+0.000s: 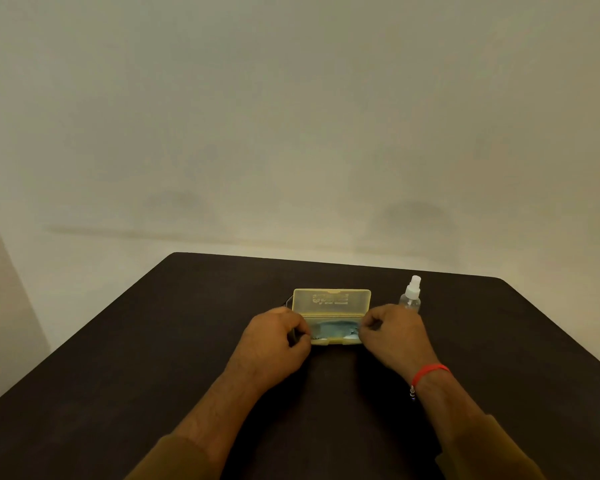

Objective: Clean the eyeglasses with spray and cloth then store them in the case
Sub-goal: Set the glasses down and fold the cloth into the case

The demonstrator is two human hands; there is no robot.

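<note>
The translucent yellow plastic case (331, 315) is lying open mid-table with a blue cloth (333, 330) inside; dark eyeglasses seem partly hidden under the curled left hand (274, 341), though its hold is unclear. The right hand (392, 334) is curling at the case's right end, apparently empty, beside the clear spray bottle (411, 296). Judged an early step: the cloth needs lifting out next.

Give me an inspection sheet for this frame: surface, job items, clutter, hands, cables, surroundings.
Surface: dark table, matte, bare around the work.
Job items: translucent yellowish case open, lid upright; blue cloth inside; clear spray bottle upright, right of case. Dark object, possibly the eyeglasses, partly hidden behind left hand; cannot confirm.
Clutter: nothing seen.
Hands: left hand at case's left end, right hand at its right end, fingers curled; grip unclear. Red wristband on right wrist.
Cables: nothing seen.
Surroundings: plain pale wall.
</note>
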